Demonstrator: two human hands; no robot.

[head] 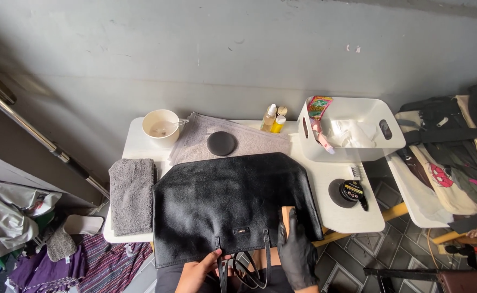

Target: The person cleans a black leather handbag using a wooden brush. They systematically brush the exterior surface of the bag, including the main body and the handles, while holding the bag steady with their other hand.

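Matt grained black leather bag (227, 201)

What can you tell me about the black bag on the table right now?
The black bag is a wide, flat tote of grained, leather-like material, lying on the white table with its thin straps and a small plate near its top edge facing the person. The bare left hand holds its near edge; the black-gloved right hand presses a wooden-backed brush on its right side.

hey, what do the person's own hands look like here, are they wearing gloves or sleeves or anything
The right hand wears a plain black glove that covers the fingers and palm down to the wrist, slightly glossy, with no markings visible. The left hand is bare: no glove, and no ring or watch shows. No sleeve is visible on either forearm where they enter at the bottom edge of the head view.
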